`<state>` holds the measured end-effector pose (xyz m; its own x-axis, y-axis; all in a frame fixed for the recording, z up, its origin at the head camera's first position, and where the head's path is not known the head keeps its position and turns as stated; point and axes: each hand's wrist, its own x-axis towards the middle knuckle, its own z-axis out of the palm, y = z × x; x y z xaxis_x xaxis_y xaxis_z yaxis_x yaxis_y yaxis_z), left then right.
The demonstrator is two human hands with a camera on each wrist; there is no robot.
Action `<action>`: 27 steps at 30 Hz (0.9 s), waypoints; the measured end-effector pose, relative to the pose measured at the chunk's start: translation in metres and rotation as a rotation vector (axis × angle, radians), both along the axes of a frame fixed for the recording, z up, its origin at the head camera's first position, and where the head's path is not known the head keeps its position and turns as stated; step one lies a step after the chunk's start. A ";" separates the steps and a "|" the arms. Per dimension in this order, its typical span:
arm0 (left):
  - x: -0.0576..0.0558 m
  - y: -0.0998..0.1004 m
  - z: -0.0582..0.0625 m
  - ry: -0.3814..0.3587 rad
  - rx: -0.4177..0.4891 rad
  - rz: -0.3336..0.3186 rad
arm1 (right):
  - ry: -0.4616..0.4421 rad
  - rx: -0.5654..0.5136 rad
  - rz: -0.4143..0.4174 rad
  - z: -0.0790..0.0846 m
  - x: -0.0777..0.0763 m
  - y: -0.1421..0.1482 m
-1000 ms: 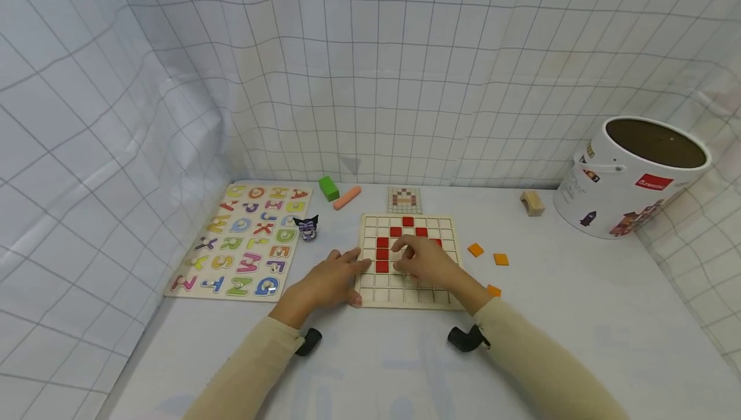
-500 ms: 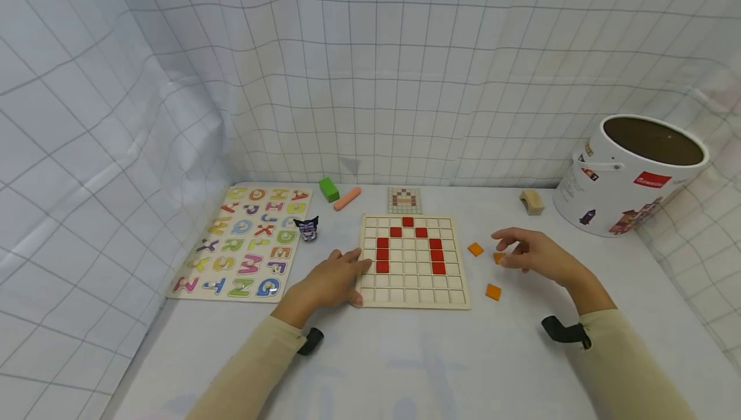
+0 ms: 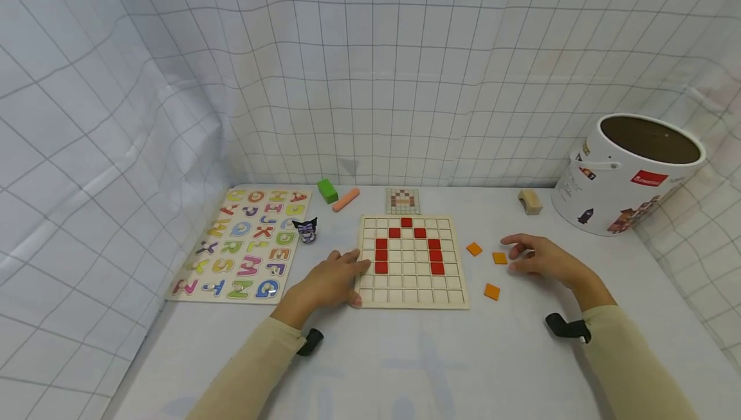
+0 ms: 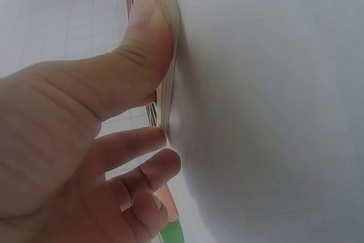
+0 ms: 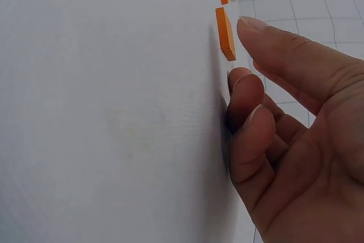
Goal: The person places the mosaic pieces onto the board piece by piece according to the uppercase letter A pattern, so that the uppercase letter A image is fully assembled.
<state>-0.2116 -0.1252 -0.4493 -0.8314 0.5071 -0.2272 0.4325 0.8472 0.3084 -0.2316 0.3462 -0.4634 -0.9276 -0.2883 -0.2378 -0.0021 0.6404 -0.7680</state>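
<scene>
A wooden grid board (image 3: 411,288) lies flat in the middle of the head view, with several red square tiles (image 3: 381,255) forming an arch in its cells. My left hand (image 3: 330,280) rests at the board's left edge. In the left wrist view its thumb (image 4: 151,32) presses on the board's edge, the other fingers spread and loosely bent. To the right of the board, my right hand (image 3: 541,259) hovers low over the table, fingers loosely curved and holding nothing. Its fingertips are close to an orange square tile (image 3: 500,258). Two more orange tiles (image 3: 475,249) lie nearby.
A small pattern card (image 3: 402,201) lies behind the board. On the left are an alphabet puzzle board (image 3: 231,265), a small dark figure (image 3: 307,230), a green block (image 3: 327,191) and an orange-pink stick (image 3: 346,199). A wooden arch block (image 3: 530,202) and white bucket (image 3: 613,195) stand back right.
My right hand has moved from over the board to the right, uncovering the right-hand red tiles, then shifted slightly off the middle orange tile. The left hand stays at the board.
</scene>
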 end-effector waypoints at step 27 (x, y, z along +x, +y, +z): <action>0.000 0.001 0.001 0.011 -0.004 -0.011 | 0.072 0.139 -0.029 -0.003 -0.001 -0.011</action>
